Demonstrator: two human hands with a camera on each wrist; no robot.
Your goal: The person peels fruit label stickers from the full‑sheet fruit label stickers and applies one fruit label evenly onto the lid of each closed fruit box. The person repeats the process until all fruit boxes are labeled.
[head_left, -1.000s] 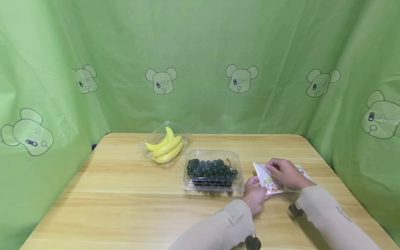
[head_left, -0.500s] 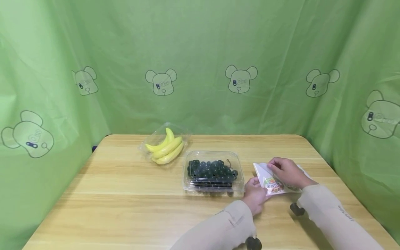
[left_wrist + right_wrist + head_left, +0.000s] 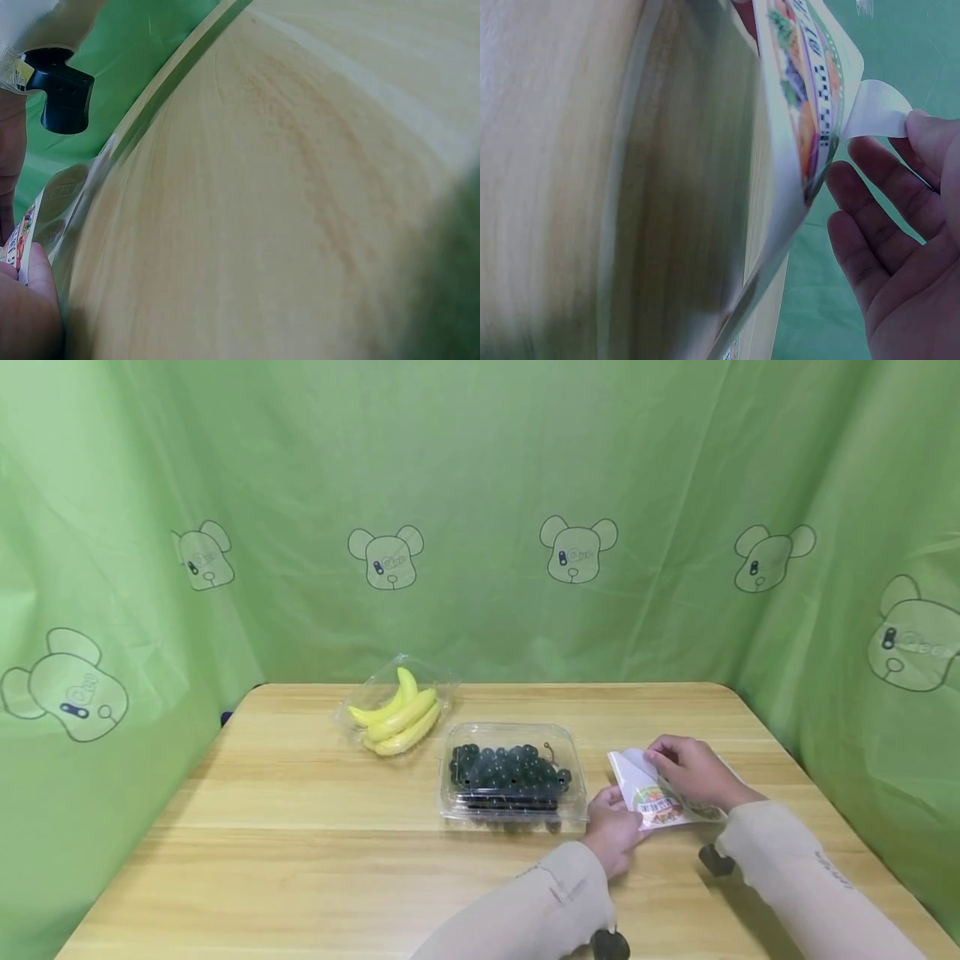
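Note:
A glossy white sheet of printed labels (image 3: 657, 803) is held above the right side of the table. My left hand (image 3: 611, 833) pinches its near left corner, thumb on top. Above the sheet, my right hand (image 3: 692, 772) pinches the edge of a rounded white sticker (image 3: 881, 109) between thumb and forefinger. In the right wrist view this sticker curls away from the bent sheet, partly lifted, its other end still joined there. Just left of my left hand stands a clear plastic clamshell box (image 3: 495, 732) with dark grapes (image 3: 506, 770) inside.
Farther back and left, yellow bananas (image 3: 401, 718) lie in a clear plastic package (image 3: 435, 672). The wooden table (image 3: 300, 877) has green curtains (image 3: 480, 443) with bear outlines around it. A black device (image 3: 716, 860) hangs under the right sleeve.
My right hand has shifted very slightly right, and the sheet's printed part shows a little more beneath it. The left hand, grapes and bananas stay put.

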